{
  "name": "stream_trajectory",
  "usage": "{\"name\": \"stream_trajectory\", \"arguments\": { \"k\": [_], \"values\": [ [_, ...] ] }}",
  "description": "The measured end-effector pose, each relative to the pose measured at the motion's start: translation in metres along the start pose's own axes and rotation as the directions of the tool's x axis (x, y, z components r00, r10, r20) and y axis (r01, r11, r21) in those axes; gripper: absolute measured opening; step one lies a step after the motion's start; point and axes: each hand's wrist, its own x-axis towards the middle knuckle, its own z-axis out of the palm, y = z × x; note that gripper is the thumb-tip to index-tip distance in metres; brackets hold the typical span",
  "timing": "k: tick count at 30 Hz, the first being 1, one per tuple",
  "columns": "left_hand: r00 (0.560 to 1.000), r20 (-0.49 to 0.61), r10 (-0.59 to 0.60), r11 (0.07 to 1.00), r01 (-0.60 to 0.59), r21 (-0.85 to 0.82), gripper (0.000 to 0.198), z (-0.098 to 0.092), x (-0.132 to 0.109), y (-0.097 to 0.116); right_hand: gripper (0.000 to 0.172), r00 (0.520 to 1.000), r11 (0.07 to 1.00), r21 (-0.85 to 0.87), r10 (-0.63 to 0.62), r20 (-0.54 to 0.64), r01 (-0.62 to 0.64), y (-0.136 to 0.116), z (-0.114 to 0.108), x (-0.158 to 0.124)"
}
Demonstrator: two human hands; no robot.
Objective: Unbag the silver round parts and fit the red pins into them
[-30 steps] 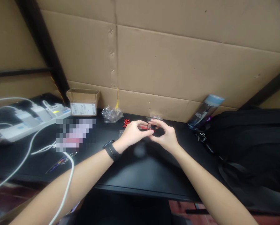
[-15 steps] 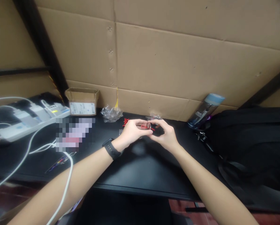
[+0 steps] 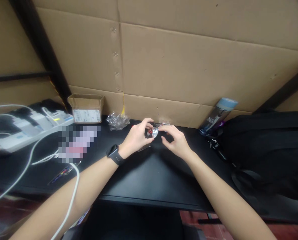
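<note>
My left hand [image 3: 137,138], with a black watch on its wrist, pinches a small shiny round metal part [image 3: 154,133] with red bits on it, above the black table [image 3: 149,180]. My right hand [image 3: 175,141] is just right of the part, fingers curled close to it; whether they touch it I cannot tell. A small clear plastic bag [image 3: 163,124] lies on the table right behind the hands.
A crumpled clear bag [image 3: 118,120] and a small cardboard box [image 3: 86,108] stand at the back left. White cables [image 3: 31,155] and a power strip [image 3: 26,130] lie at the left. A bottle [image 3: 217,116] and a black backpack [image 3: 266,150] are at the right. Cardboard [image 3: 188,66] walls the back.
Both hands shifted slightly toward the back of the table. The round metal part now shows its shiny face between the fingers, and my right hand's fingers have loosened off it.
</note>
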Motion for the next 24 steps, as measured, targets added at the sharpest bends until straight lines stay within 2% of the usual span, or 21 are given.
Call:
{"name": "stream_trajectory", "arguments": {
  "k": [3, 7, 16, 21, 24],
  "values": [
    [0.993, 0.096, 0.073, 0.997, -0.074, 0.008, 0.080, -0.0050, 0.0005, 0.0017, 0.032, 0.996, 0.999, -0.012, -0.050, 0.068, 0.051, 0.0010, -0.0029, -0.0001],
    [0.980, 0.180, 0.091, 0.996, -0.090, -0.010, 0.083, -0.0055, 0.0003, -0.0005, 0.028, 0.986, 0.996, 0.003, -0.087, 0.145, 0.087, 0.0038, -0.0032, -0.0017],
    [0.973, 0.163, 0.162, 0.986, -0.164, -0.002, 0.091, -0.0046, -0.0018, -0.0011, 0.023, 0.987, 0.994, -0.021, -0.105, 0.119, 0.109, 0.0092, 0.0035, -0.0044],
    [0.966, 0.178, 0.186, 0.982, -0.191, 0.010, 0.086, -0.0043, -0.0026, 0.0027, 0.034, 0.983, 0.994, -0.002, -0.108, 0.151, 0.110, 0.0068, 0.0049, -0.0048],
    [0.964, 0.187, 0.188, 0.980, -0.197, 0.031, 0.088, -0.0045, -0.0029, 0.0037, 0.035, 0.984, 0.995, -0.001, -0.101, 0.146, 0.102, 0.0063, 0.0061, -0.0052]
  ]
}}
